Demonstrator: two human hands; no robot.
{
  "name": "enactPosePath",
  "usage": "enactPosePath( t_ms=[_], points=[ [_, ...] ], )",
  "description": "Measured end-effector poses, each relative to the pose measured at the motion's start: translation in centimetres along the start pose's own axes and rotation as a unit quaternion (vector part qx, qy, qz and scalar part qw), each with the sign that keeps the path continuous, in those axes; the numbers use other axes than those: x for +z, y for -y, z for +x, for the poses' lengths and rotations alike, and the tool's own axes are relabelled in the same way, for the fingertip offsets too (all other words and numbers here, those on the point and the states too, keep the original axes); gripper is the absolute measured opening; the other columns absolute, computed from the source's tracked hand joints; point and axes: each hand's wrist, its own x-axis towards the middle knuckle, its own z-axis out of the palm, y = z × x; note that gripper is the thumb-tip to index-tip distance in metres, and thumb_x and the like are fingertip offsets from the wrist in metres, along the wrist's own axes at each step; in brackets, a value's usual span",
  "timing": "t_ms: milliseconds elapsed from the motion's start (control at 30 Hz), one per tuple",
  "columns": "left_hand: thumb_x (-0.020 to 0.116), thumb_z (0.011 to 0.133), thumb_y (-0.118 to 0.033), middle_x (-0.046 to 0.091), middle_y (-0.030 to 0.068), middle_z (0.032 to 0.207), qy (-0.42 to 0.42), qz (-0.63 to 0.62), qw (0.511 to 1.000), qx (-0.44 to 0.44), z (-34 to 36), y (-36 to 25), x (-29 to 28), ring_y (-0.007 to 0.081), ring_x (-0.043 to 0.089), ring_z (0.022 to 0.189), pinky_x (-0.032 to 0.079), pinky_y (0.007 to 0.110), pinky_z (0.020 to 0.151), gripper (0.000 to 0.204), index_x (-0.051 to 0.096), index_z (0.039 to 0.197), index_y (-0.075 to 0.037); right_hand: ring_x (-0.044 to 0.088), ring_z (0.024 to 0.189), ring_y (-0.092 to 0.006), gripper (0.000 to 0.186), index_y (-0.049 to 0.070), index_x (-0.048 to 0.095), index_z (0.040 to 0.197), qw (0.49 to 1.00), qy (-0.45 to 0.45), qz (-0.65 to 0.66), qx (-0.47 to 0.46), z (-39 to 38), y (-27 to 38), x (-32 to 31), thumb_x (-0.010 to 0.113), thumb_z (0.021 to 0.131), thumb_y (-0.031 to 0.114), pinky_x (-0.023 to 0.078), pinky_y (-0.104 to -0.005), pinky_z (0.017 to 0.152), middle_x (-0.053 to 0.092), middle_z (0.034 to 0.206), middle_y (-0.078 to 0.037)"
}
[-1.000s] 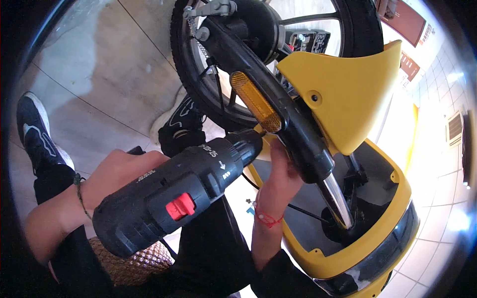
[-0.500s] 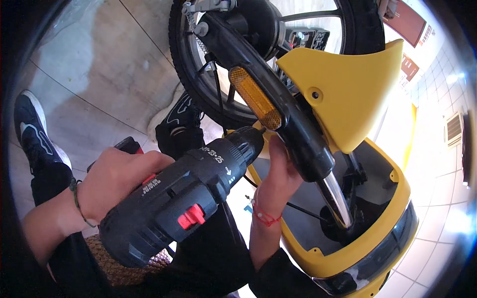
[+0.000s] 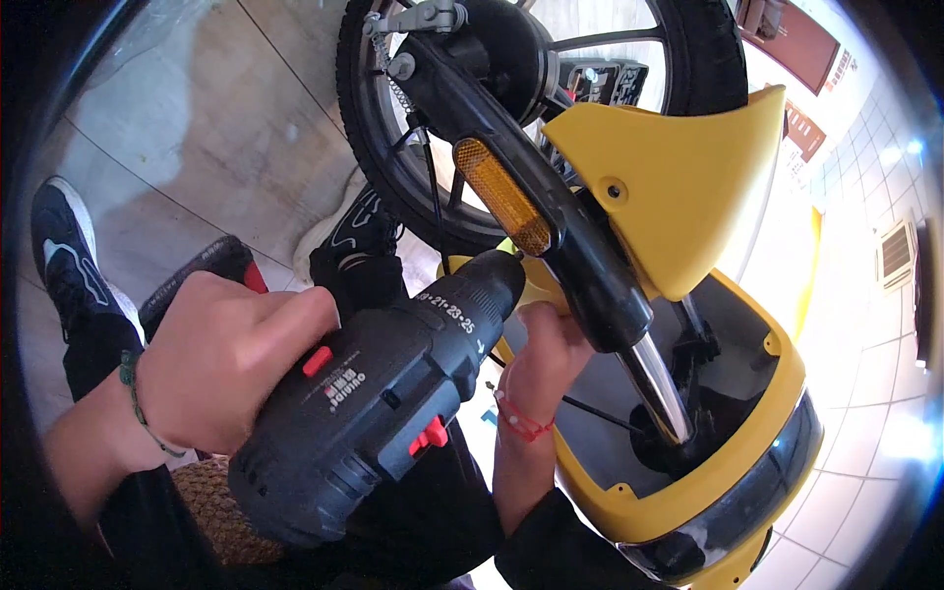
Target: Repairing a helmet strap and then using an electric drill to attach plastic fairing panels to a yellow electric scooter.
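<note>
My left hand (image 3: 231, 364) is closed round the handle of a black cordless drill (image 3: 354, 413) with red buttons. The drill points up and right, its chuck near a yellow mudguard (image 3: 539, 283) below the orange reflector (image 3: 501, 197) on a black fork leg (image 3: 580, 246). Whether the bit touches a screw there is too small to tell. Beside the chuck, my right hand (image 3: 541, 359) is closed with its thumb bent against the mudguard. Its other fingers are hidden behind the fork leg, along with whatever they hold.
A black-tyred wheel (image 3: 369, 157) fills the top. Right of the fork are a yellow panel (image 3: 669, 187) with one hole and a yellow front housing (image 3: 777, 423). Beyond the wheel an open tool case (image 3: 624, 84) shows. My shoes (image 3: 74, 236) rest on the tiled floor (image 3: 226, 128).
The drill has shifted slightly right and rolled, and my left hand has turned with it, showing more of the battery end. My right thumb has drawn down from beside the reflector.
</note>
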Motion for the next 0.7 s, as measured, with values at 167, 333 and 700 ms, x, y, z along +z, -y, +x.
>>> enactPosePath(
  t_ms=[167, 333, 700],
  points=[
    [0.065, 0.078, -0.026, 0.062, 0.0115, 0.070, -0.034, -0.109, 0.993, -0.039, -0.2, -0.3, 0.5, 0.0314, 0.064, 0.066, 0.049, 0.038, 0.057, 0.026, 0.055, 0.095, -0.008, 0.041, 0.127, -0.0250, 0.107, 0.007, -0.002, 0.149, 0.998, 0.005, -0.046, 0.037, -0.2, 0.8, -0.2, 0.068, 0.070, -0.009, 0.028, -0.0402, 0.110, 0.037, 0.138, -0.015],
    [0.065, 0.078, -0.024, 0.063, 0.0123, 0.073, -0.023, -0.107, 0.993, -0.038, -0.4, -0.2, 0.6, 0.0318, 0.064, 0.068, 0.049, 0.038, 0.058, 0.026, 0.055, 0.097, -0.008, 0.041, 0.127, -0.0249, 0.104, 0.006, -0.001, 0.149, 0.999, -0.031, 0.020, 0.014, -0.2, 1.6, 0.3, 0.067, 0.072, -0.008, 0.029, -0.0384, 0.109, 0.037, 0.139, -0.015],
    [0.065, 0.078, -0.027, 0.063, 0.0114, 0.070, -0.016, -0.152, 0.986, -0.070, -0.9, -0.2, 1.0, 0.0324, 0.064, 0.067, 0.049, 0.038, 0.059, 0.027, 0.056, 0.096, -0.009, 0.053, 0.114, -0.0227, 0.033, -0.002, 0.044, 0.127, 0.966, 0.099, -0.001, 0.238, -4.4, 3.9, 0.5, 0.049, 0.097, 0.012, 0.039, -0.0350, 0.101, 0.057, 0.117, -0.013]
  ],
)
